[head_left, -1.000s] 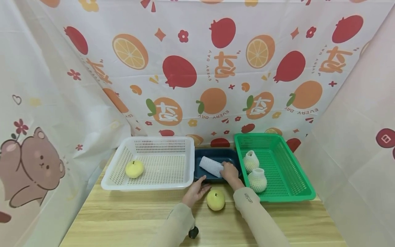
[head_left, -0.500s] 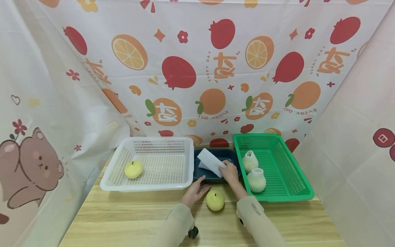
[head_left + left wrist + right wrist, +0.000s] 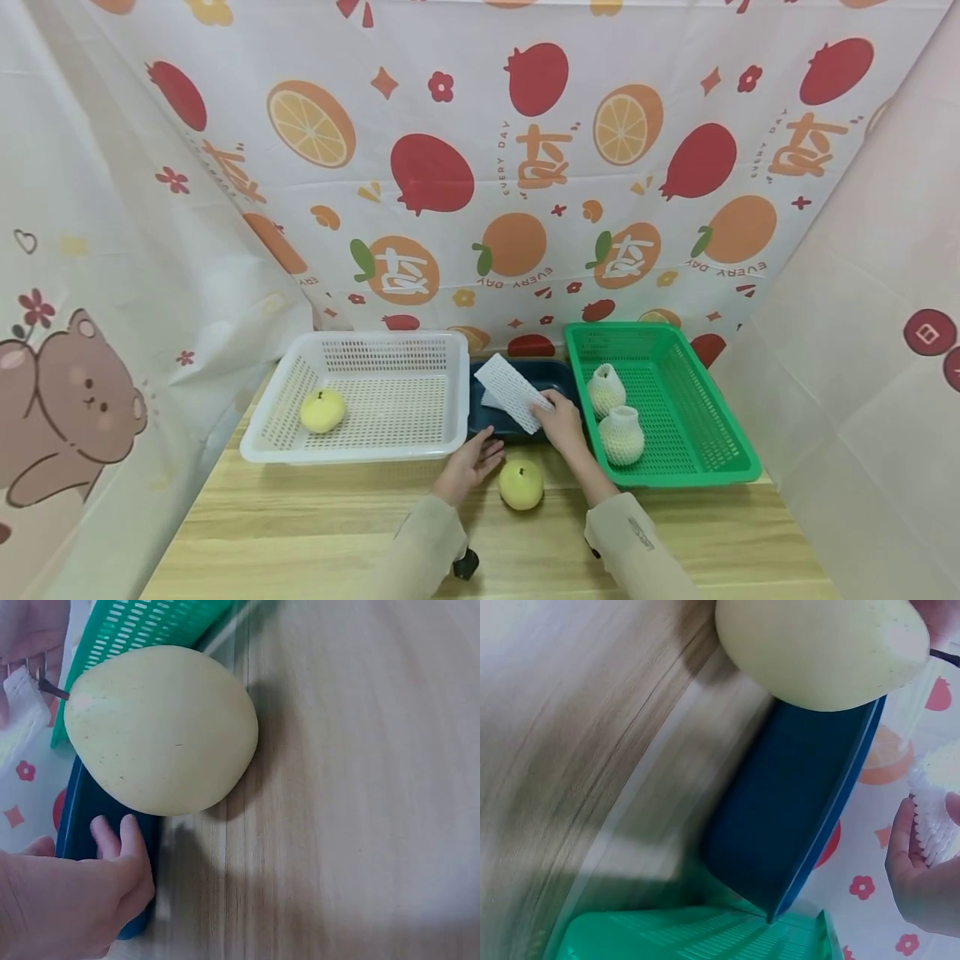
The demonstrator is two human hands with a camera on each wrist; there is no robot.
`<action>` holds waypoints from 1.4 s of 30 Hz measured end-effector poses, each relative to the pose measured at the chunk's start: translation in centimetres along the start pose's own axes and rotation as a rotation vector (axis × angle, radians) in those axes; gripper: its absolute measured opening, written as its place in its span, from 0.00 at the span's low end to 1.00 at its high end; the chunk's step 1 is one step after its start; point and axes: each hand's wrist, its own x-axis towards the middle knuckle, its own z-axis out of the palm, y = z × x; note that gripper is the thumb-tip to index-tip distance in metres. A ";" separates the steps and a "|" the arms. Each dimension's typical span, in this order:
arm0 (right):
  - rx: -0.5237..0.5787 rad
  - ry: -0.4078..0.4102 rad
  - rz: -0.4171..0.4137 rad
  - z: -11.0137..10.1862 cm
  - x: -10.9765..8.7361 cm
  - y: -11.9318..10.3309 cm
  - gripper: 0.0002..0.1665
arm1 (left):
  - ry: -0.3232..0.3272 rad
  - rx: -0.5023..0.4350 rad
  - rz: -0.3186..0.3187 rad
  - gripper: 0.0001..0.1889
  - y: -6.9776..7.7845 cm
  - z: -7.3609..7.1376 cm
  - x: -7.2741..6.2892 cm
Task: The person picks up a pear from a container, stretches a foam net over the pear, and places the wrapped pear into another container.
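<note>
Between the two baskets stands a dark blue tray (image 3: 557, 377). Above it my right hand (image 3: 561, 421) pinches a white foam net sleeve (image 3: 512, 392) by its lower right end; the sleeve slants up to the left. More white netting (image 3: 491, 401) shows beneath it in the tray. At the tray's near edge my left hand (image 3: 468, 465) holds nothing, its fingers loosely extended near the rim. Just right of that hand a yellow pear (image 3: 521, 485) sits on the table, stem up. It looms large in the left wrist view (image 3: 161, 731).
A white basket (image 3: 352, 455) at the left contains one yellow pear (image 3: 323, 411). The green basket (image 3: 693, 417) at the right holds two net-wrapped pears (image 3: 622, 436). Patterned cloth (image 3: 480, 167) hangs behind the wooden table (image 3: 315, 517).
My right hand has lifted the foam net sleeve up from the tray and tilted it more steeply. The left hand stays nearly in place by the tray's near edge.
</note>
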 end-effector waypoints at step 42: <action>0.461 -0.480 -0.188 -3.0 -4.5 -2.8 0.18 | -0.490 0.062 0.001 0.12 4.6 3.6 -10.6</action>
